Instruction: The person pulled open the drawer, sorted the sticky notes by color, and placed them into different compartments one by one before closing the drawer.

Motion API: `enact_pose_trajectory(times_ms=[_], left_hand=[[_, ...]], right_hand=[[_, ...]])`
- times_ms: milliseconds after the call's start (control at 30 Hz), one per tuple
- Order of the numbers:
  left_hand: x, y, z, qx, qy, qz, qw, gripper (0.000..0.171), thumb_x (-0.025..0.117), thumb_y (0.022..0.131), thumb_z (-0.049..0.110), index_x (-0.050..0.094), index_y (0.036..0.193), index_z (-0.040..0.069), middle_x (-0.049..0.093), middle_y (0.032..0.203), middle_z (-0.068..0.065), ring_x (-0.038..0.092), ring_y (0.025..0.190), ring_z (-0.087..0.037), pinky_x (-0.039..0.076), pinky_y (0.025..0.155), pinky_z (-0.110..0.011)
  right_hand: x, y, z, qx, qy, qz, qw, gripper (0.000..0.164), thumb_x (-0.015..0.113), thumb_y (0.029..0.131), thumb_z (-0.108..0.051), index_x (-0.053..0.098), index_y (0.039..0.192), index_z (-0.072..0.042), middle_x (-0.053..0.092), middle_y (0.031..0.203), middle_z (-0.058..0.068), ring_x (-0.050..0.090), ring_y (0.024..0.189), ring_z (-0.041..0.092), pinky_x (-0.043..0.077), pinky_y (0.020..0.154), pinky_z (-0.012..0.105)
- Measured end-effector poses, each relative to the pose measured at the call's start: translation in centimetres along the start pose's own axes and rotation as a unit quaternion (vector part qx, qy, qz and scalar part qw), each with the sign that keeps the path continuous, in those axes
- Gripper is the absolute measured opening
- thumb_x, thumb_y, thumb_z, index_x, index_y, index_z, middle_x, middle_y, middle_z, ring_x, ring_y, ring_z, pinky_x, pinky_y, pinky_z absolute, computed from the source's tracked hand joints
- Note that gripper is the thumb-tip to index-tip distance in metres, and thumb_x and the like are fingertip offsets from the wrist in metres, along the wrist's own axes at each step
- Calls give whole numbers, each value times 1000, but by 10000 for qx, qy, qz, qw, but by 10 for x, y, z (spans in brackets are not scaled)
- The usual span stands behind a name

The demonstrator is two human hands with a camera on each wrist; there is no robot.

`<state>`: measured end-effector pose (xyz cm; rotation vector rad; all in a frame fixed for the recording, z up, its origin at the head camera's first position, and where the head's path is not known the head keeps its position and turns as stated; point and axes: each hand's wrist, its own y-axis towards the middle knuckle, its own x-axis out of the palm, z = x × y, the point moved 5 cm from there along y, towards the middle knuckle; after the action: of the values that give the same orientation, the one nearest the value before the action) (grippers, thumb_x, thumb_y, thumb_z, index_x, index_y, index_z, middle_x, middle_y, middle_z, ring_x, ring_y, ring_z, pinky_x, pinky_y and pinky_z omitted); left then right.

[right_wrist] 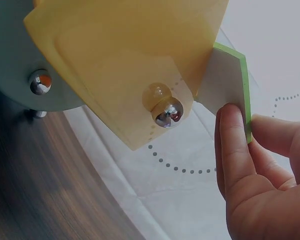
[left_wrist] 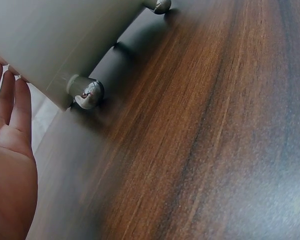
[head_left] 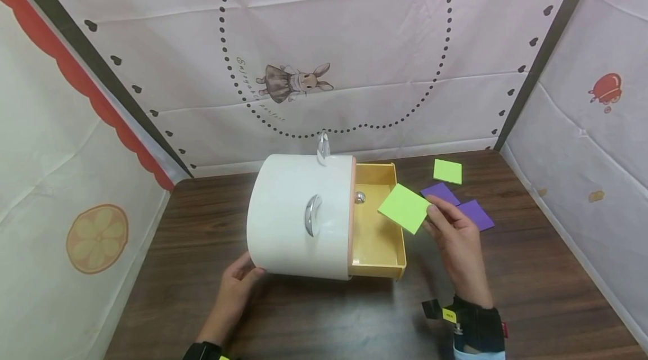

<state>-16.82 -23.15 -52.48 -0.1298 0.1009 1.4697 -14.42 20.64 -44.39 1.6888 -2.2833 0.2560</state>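
A white rounded cabinet (head_left: 298, 214) lies across the table, its yellow drawer (head_left: 377, 244) pulled out toward the right. My right hand (head_left: 458, 242) pinches a light green sticky note pad (head_left: 405, 208) between thumb and fingers, over the drawer's right edge. From below, the right wrist view shows the pad's pale underside (right_wrist: 222, 75) beside the yellow drawer front with its silver knob (right_wrist: 167, 112). My left hand (head_left: 235, 289) is at the cabinet's near left corner, fingertips against it. Its fingers look straight in the left wrist view, near a silver foot (left_wrist: 90, 94).
Two purple sticky note pads (head_left: 477, 215) and another green pad (head_left: 448, 171) lie on the wooden table (head_left: 536, 281) to the right. Silver handles (head_left: 312, 215) stick up from the cabinet. Printed cloth walls (head_left: 354, 56) border the table at the back and sides.
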Motion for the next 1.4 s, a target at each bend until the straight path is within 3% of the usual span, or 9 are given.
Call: enact_pose_trajectory(times_ms=[333, 1100, 1400], left_hand=[[0, -2, 2, -117, 59, 31, 9999, 42, 64, 93, 28, 56, 133, 19, 57, 133, 2, 49, 124, -13, 44, 95, -23], [1, -1, 4, 150, 67, -175, 9997, 41, 61, 96, 28, 54, 136, 22, 55, 135, 2, 47, 127, -14, 41, 99, -26], [0, -2, 2, 186, 100, -64, 9998, 41, 63, 95, 23, 56, 134, 19, 57, 133, 0, 49, 125, -15, 41, 98, -24]], right_hand=[[4, -1, -1, 4, -79, 7, 10000, 49, 67, 91, -22, 54, 132, 2, 52, 128, 18, 59, 109, 24, 48, 91, 32], [9, 0, 2, 108, -362, 93, 9992, 49, 70, 88, -27, 59, 129, -3, 54, 126, 16, 58, 107, 26, 50, 90, 31], [14, -3, 4, 176, -485, 31, 9987, 50, 70, 89, -28, 58, 130, -2, 54, 128, 13, 56, 109, 25, 50, 90, 30]])
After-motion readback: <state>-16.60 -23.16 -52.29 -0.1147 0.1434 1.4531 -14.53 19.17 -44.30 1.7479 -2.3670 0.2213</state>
